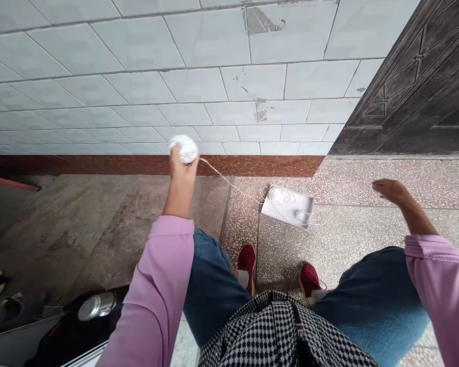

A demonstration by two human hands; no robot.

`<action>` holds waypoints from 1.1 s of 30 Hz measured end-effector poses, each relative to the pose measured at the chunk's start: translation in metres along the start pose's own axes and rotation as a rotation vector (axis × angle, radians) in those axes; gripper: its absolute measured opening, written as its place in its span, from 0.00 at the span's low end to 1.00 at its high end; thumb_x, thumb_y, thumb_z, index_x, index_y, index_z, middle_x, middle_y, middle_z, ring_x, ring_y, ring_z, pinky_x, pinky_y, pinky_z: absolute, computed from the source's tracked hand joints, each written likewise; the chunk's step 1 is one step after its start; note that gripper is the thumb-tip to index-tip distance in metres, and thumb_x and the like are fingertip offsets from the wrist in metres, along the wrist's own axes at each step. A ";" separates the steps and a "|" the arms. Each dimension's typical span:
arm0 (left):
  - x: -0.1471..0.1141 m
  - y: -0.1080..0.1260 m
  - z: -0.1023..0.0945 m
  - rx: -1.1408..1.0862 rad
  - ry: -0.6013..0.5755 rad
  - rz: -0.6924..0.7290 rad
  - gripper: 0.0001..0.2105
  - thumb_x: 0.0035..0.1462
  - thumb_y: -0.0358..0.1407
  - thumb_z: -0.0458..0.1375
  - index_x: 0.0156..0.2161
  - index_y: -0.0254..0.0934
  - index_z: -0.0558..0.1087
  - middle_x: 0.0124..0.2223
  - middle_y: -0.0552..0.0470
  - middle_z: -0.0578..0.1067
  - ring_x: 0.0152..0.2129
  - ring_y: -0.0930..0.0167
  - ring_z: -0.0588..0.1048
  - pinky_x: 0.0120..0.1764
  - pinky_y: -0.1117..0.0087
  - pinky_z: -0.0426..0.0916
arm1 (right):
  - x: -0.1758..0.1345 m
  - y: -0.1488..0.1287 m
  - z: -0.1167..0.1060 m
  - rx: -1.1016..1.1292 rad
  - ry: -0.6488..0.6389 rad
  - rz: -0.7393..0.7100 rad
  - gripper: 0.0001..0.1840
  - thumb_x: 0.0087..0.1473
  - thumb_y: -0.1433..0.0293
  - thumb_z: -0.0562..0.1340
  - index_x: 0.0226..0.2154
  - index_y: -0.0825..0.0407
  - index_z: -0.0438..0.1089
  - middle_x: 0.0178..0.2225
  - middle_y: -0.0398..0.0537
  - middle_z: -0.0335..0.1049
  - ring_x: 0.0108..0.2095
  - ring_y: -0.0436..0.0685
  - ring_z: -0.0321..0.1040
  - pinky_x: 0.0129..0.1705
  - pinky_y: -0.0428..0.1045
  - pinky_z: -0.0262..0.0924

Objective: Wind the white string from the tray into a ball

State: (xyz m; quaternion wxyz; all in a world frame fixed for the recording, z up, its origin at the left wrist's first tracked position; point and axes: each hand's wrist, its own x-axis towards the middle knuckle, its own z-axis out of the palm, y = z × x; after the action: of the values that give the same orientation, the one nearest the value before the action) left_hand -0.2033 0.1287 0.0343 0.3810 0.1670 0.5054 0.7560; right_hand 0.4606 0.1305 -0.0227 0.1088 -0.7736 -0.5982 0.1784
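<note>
My left hand is raised before the wall, its fingers wrapped round a ball of white yarn. From that ball a strand of white yarn slants down to a shallow white box on the floor. Inside the box lie loose coils of white yarn and a small white bundle. Off to the right, well away from the box, my right hand hangs in the air with its fingers curled together. Whatever they may hold does not show.
A white tiled wall with a brown base strip rises ahead, beside a dark panelled door. My red shoes stand near the box on speckled flooring. At the lower left, a silver-lidded object rests on something black.
</note>
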 end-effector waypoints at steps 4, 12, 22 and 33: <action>-0.047 -0.024 0.072 -0.104 -0.323 -0.124 0.38 0.48 0.47 0.78 0.64 0.47 0.73 0.66 0.44 0.76 0.69 0.54 0.69 0.64 0.55 0.75 | 0.008 -0.066 0.014 0.323 -0.118 -0.186 0.10 0.65 0.71 0.65 0.46 0.55 0.81 0.56 0.61 0.82 0.42 0.57 0.81 0.44 0.52 0.78; -0.144 -0.072 0.157 -0.046 -0.790 -0.318 0.38 0.43 0.53 0.78 0.57 0.40 0.77 0.62 0.40 0.78 0.67 0.46 0.70 0.57 0.54 0.77 | -0.037 -0.205 0.040 0.949 -0.319 -0.534 0.28 0.62 0.59 0.72 0.62 0.49 0.76 0.62 0.60 0.78 0.63 0.68 0.74 0.67 0.69 0.68; -0.144 -0.098 0.176 0.288 -0.708 -0.146 0.34 0.41 0.51 0.77 0.51 0.38 0.75 0.55 0.40 0.81 0.55 0.54 0.78 0.55 0.55 0.76 | -0.093 -0.227 0.056 0.733 -0.323 -0.748 0.34 0.71 0.38 0.56 0.34 0.51 0.74 0.22 0.39 0.57 0.25 0.52 0.56 0.30 0.50 0.55; -0.173 -0.107 0.168 0.510 -1.193 -0.224 0.23 0.52 0.54 0.72 0.47 0.40 0.84 0.43 0.40 0.83 0.41 0.55 0.81 0.44 0.54 0.76 | -0.067 -0.162 -0.005 0.787 0.055 -0.578 0.33 0.66 0.36 0.61 0.29 0.47 0.70 0.23 0.40 0.55 0.27 0.53 0.52 0.30 0.51 0.51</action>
State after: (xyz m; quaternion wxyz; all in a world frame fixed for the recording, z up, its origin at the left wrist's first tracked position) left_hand 0.0602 0.1283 0.0346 0.6206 0.5888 0.3851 0.3463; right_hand 0.3040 0.1084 0.0541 0.4538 -0.4805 -0.6727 0.3328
